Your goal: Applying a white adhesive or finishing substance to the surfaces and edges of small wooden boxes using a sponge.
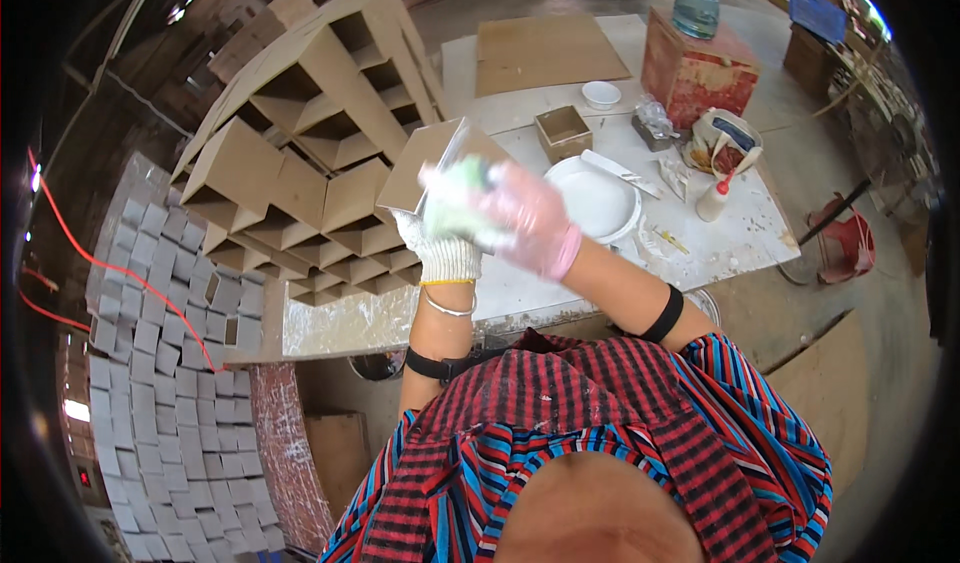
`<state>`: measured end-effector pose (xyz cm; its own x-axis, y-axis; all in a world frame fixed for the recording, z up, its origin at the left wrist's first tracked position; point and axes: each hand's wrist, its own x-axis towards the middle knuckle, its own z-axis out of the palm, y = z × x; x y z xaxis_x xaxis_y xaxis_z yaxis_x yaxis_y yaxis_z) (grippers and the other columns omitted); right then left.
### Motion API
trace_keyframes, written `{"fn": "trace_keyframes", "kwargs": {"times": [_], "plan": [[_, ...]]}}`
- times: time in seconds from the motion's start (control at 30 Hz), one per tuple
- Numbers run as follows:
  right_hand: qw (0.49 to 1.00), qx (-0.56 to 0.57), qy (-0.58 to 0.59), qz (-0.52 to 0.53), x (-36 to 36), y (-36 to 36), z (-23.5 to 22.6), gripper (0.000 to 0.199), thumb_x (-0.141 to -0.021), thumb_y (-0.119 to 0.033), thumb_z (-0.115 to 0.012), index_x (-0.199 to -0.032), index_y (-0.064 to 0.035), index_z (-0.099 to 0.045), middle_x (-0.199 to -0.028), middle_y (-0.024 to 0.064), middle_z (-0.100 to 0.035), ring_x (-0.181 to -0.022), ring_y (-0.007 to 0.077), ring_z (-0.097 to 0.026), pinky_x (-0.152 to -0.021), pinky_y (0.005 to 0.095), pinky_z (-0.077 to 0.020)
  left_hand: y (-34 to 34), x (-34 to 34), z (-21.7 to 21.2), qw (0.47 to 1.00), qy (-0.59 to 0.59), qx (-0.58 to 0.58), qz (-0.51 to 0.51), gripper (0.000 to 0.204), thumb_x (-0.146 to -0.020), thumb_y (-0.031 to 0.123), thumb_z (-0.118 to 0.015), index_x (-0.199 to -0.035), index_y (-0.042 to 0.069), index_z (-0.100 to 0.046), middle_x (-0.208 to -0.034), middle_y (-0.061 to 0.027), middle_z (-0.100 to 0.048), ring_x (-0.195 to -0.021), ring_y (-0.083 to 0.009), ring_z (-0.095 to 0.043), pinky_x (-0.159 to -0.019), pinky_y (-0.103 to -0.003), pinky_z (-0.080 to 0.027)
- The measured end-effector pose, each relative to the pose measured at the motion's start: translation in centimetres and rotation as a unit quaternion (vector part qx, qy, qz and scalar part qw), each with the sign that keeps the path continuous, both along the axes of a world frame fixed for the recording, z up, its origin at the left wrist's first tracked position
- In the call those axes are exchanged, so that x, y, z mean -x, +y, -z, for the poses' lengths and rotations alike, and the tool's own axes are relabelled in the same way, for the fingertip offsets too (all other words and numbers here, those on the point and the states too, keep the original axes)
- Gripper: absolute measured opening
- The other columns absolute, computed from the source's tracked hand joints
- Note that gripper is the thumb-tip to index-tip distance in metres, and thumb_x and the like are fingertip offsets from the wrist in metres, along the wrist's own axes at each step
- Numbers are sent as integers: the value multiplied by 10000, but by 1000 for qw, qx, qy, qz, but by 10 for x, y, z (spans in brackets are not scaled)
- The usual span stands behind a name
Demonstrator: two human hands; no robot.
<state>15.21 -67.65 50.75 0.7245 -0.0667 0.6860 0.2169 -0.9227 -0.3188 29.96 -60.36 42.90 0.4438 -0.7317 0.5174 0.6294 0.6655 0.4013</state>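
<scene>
My left hand (445, 238), in a white knitted glove, reaches up in front of a small brown cardboard box (420, 163) with a pale edge, and seems to hold it. Its fingers are mostly hidden. Crossing over it from the right is my right hand (535, 218) in a pink glove, smeared by motion. A pale green and white patch (465, 188) shows between the hands, too blurred to name. Just right of them stands a round white basin (592, 195) with white contents and a flat white scraper (620, 174) across its rim.
Brown open boxes (330, 143) are stacked high at left on the white-stained table (350, 323). An open box (563, 135), a white bowl (601, 95), a red-capped bottle (713, 201) and a red crate (690, 73) stand further right. Many grey boxes (170, 383) fill the lower left.
</scene>
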Motion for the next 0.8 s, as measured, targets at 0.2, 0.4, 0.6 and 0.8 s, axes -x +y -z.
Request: {"fn": "trace_keyframes", "kwargs": {"times": [0.2, 0.4, 0.6, 0.8], "plan": [[988, 18, -138, -67, -16, 1, 6, 439, -814, -175, -595, -1229, -64, -506, -1038, 139, -584, -806, 267, -572, -701, 379, -478, 10, 21, -19, 992, 50, -21, -117, 635, -911, 526, -266, -1305, 43, -386, -1312, -149, -424, -1174, -294, -430, -1003, -406, -346], [987, -55, -152, -6, -31, -39, 17, 543, -762, -202, -657, -1274, -123, -497, -982, 72, -598, -854, 235, -533, -784, 315, -452, 18, 32, -22, 941, 138, -158, -265, 572, -929, 482, -287, -1297, 58, -397, -1284, -123, -452, -1153, -289, -452, -980, -411, -371], [998, -66, -5, 12, -3, -67, -7, 528, -780, -242, -642, -1284, -235, -485, -922, 70, -580, -846, 241, -573, -744, 332, -486, 24, 18, -13, 858, -285, -273, -328, 422, -951, 299, -314, -1292, 59, -380, -1292, -127, -435, -1149, -279, -454, -977, -437, -375], [994, -4, 84, -71, 16, -24, 14, 440, -820, -287, -591, -1249, -235, -509, -971, 62, -584, -913, 241, -582, -792, 326, -474, 16, 1, 11, 944, 134, -219, -205, 420, -935, 330, -374, -1244, 52, -434, -1210, -147, -496, -1058, -301, -524, -862, -443, -475]]}}
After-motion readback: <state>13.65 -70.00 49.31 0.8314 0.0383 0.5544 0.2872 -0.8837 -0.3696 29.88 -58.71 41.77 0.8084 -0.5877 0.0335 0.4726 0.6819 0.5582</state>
